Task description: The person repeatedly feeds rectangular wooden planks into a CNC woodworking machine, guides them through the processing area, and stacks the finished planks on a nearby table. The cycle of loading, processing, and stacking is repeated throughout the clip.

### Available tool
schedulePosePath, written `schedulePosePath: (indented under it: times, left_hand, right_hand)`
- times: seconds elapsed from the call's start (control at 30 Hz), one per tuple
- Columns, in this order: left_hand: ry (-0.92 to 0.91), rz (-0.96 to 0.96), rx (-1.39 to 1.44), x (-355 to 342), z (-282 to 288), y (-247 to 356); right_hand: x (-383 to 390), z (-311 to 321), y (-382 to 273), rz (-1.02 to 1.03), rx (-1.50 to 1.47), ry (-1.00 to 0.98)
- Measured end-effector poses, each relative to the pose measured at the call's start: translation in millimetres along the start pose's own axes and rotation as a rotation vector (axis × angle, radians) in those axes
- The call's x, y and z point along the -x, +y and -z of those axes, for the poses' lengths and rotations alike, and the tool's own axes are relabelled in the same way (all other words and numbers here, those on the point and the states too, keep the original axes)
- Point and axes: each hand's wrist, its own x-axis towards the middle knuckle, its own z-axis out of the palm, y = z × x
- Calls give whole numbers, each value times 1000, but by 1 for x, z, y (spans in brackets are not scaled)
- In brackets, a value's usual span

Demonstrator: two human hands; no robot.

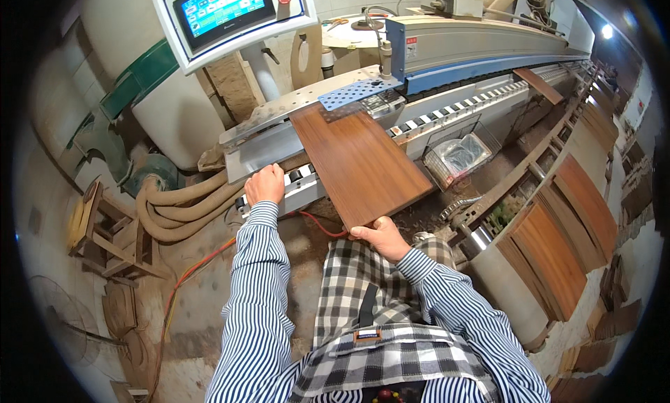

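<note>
A long brown wood-grain board [359,159] lies slanted across the machine's roller track, its far end beneath a blue perforated guard [359,94]. My right hand [382,240] grips the board's near edge, thumb on top and the fingers hidden underneath. To the left of the board, my left hand [265,184] is closed in a fist at the front edge of a metal machine bed [265,152]. Whether anything sits inside that fist is hidden.
A control screen [225,12] with a red button stands at the upper left. Another board [538,85] lies farther along the track. Stacked brown boards [548,246] rest on a roller conveyor at right. Thick hoses [157,211] and a wooden stool [115,235] are at left.
</note>
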Motion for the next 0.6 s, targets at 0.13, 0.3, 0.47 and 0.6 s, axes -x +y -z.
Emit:
schedulePosePath:
  times: [0.13, 0.3, 0.47, 0.6]
  left_hand:
    - [5, 8, 7, -1, 0, -2]
    - [-5, 14, 12, -1, -1, 0]
    - [-17, 14, 2, -1, 0, 1]
    - [-20, 19, 0, -1, 1, 0]
  right_hand:
    - [2, 13, -1, 76, -43, 85]
    - [8, 33, -10, 77, 8, 163]
    - [10, 51, -11, 115, 30, 219]
    - [14, 69, -15, 111, -7, 325]
